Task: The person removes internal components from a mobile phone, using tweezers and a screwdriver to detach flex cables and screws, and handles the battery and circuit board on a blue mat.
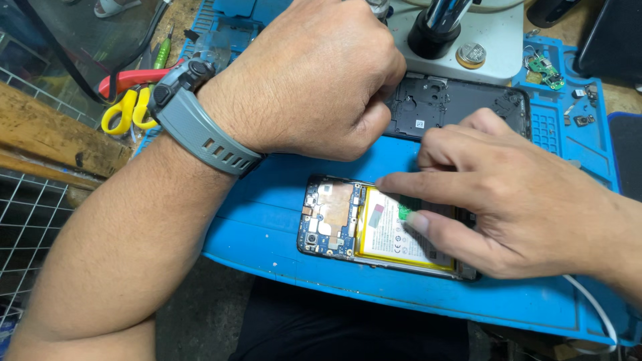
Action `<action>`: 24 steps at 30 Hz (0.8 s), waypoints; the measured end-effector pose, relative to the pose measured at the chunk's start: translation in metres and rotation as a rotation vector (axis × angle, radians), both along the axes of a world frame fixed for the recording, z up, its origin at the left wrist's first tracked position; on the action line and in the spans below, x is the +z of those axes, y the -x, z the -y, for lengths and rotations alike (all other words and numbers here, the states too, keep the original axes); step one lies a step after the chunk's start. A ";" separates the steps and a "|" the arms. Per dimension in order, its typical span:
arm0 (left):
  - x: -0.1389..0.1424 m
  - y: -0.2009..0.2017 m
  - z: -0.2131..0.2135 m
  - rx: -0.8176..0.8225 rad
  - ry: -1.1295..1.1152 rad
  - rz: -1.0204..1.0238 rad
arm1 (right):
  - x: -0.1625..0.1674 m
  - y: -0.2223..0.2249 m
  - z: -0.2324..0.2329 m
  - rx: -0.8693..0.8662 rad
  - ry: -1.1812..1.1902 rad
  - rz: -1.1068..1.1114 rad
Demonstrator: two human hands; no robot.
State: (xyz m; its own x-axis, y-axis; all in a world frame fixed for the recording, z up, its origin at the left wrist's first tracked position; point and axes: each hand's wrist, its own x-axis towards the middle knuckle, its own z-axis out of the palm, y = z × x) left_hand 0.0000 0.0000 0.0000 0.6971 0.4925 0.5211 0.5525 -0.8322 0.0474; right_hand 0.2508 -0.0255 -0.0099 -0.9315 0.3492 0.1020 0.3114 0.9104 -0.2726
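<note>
An opened phone [334, 220] lies on a blue work mat [267, 227], showing its blue circuit board and a yellow-edged battery [394, 237]. My right hand [508, 194] rests on the phone, thumb and forefinger pressing on the battery's upper part. My left hand [314, 73], with a grey watch [194, 113] on the wrist, is closed into a fist above the mat, by a dark phone back frame [455, 103]. What the fist grips is hidden.
A white microscope base [468, 40] with a coin cell stands behind the frame. Yellow-handled scissors [127, 110] and red-handled pliers lie at the left. Small green boards and parts [548, 70] sit at the right of the mat. A white cable [595, 307] runs at the lower right.
</note>
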 end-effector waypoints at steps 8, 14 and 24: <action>-0.008 0.000 0.001 -0.006 -0.029 -0.033 | 0.014 -0.004 -0.007 -0.097 0.100 0.177; -0.011 -0.017 0.009 -0.063 -0.041 -0.008 | 0.027 -0.093 -0.008 -0.463 -0.082 -0.051; -0.013 -0.035 0.010 -0.179 0.037 0.083 | -0.016 -0.151 -0.020 -0.394 -0.284 -0.058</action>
